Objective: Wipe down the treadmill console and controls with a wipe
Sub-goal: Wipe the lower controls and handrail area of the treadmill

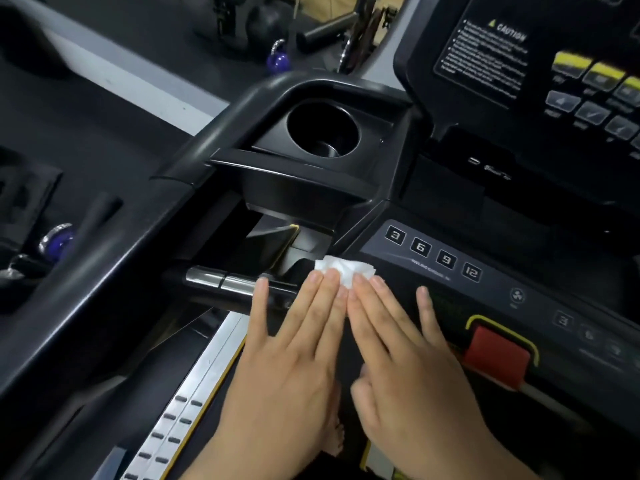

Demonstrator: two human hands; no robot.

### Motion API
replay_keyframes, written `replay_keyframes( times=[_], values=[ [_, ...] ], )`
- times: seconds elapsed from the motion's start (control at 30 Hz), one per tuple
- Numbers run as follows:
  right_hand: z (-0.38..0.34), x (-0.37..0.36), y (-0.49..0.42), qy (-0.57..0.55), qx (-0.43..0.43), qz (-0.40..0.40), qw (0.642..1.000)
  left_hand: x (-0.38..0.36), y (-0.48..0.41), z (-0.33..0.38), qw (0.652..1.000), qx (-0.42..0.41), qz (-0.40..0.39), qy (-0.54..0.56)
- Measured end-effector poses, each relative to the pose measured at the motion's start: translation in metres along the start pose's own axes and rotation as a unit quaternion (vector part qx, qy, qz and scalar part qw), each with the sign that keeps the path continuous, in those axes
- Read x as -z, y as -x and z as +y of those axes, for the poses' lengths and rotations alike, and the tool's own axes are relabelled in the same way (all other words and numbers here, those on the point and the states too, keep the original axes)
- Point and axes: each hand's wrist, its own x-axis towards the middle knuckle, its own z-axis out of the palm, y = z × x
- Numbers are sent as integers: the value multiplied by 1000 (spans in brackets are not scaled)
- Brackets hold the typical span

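At my upper left, a purple kettlebell (278,61) with a chrome handle stands on the dark floor (104,140). A second kettlebell (58,240), also purple, sits at my far left, blurred. A black cylindrical bar (325,31) lies beyond the first.

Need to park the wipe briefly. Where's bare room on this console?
The cup holder is empty. A bare ledge lies between the number keys and the upper console. Crowded: its buttons, and where left hand and right hand press the wipe.
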Motion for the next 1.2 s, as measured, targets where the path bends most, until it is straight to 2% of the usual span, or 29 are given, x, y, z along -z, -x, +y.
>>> replay_keyframes(
  times=[0.1, 0.23, 0.37, 0.47, 0.53, 0.67, 0.87, 0.97, 1.1, 1.2],
  values=[
    [-5, 4, -16, 5, 10, -7, 1000, 11, -6, -13, 994, 29, -41, 94],
    [2, 16, -44, 40, 10, -16, 999, 23, -31, -30, 962, 42, -65, 263],
    [19, 32, -72, 72, -7, -53, 996, 28, -71, -37, 949, 36, -61, 309],
    [33, 43, -81, 94, -21, -59, 994, 27, -78, -32, 954, 30, -28, 298],
    [36, 47, -78, 106, -1, -62, 992, 26, -65, -27, 962, 26, -16, 271],
    [14, 32, -52, 116, 95, -34, 988, 20, -15, -22, 979, 58, -39, 190],
    [7, 12, -24, 94, 129, -7, 987, 9, 9, -9, 994, 43, -73, 69],
    [27, 20, -32, 128, 92, -6, 987, 13, -21, -5, 995, 44, -79, 51],
    [56, 38, -50, 158, -6, -21, 987, 23, -89, -5, 998, -27, -42, 41],
    [54, 34, -41, 117, -47, 6, 992, 26, -95, 0, 998, -56, -36, 23]
  ],
)
